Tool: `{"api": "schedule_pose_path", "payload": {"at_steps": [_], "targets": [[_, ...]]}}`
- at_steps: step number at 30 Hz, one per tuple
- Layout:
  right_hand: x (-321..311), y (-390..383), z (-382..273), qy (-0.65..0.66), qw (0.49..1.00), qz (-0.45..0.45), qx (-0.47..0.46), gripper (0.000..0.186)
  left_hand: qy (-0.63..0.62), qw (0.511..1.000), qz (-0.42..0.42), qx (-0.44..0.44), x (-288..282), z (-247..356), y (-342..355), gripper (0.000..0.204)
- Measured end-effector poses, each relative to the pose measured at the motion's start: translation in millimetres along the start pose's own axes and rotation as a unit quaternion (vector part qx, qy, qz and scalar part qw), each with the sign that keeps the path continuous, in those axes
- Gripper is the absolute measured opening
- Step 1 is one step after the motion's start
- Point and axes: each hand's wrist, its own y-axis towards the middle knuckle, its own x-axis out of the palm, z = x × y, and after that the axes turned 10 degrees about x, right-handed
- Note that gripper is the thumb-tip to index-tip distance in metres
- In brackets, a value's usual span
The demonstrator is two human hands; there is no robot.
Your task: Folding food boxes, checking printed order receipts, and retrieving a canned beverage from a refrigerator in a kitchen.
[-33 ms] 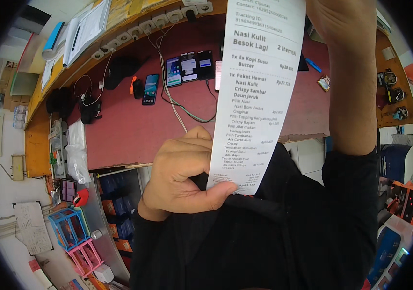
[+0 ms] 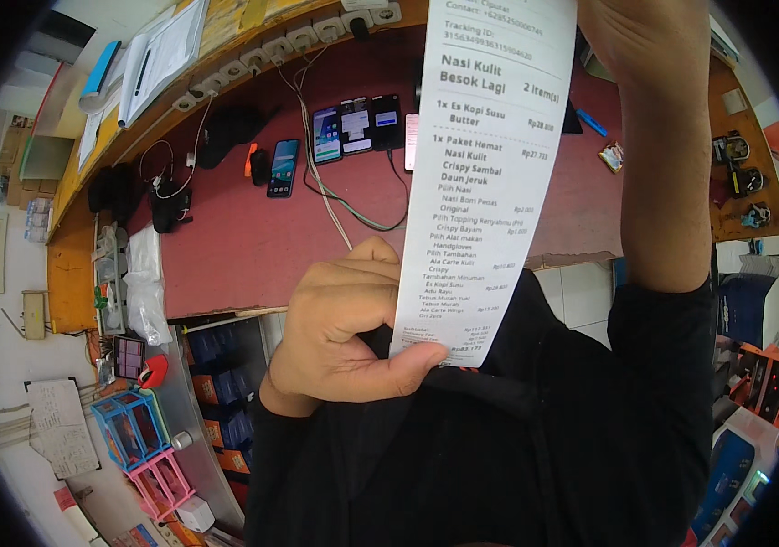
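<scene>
A long white paper receipt (image 2: 485, 191) with black print hangs stretched out in front of me, tilted slightly to the right at its top. My left hand (image 2: 348, 333) pinches its lower left edge, thumb in front and fingers curled behind. My right hand (image 2: 640, 41) is raised beside the receipt's upper end. The top of the picture cuts off its fingers, so their grip does not show. Both the receipt's top end and whatever lies behind the strip are hidden.
On the red tabletop (image 2: 252, 260) lie several smartphones, among them a lit one (image 2: 283, 169), with cables (image 2: 321, 178) running between them. Power sockets (image 2: 266, 56) line the back ledge. A blue pen-like object (image 2: 591, 121) and a small packet (image 2: 611, 157) lie right. Blue and pink frames (image 2: 129, 428) stand lower left.
</scene>
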Motion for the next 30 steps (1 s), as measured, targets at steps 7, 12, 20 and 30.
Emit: {"api": "schedule_pose_path", "payload": {"at_steps": [7, 12, 20, 30], "targets": [[-41.0, -3.4, 16.0, 0.007, 1.0, 0.012, -0.012, 0.024, 0.01, 1.0, 0.014, -0.018, 25.6, -9.2, 26.7, 0.016], [-67.4, -5.6, 23.7, 0.038, 0.999, -0.003, -0.017, 0.025, 0.012, 0.999, 0.02, -0.04, 42.3, -15.6, 47.6, 0.015], [-95.4, -13.1, 30.0, 0.155, 0.987, 0.011, 0.047, 0.025, 0.024, 0.997, 0.045, -0.057, 65.3, -33.6, 67.6, 0.011], [-155.5, -20.1, 63.0, 0.335, 0.927, -0.07, 0.156, 0.041, 0.039, 0.991, 0.116, -0.061, 82.7, -42.7, 88.4, 0.01]]}}
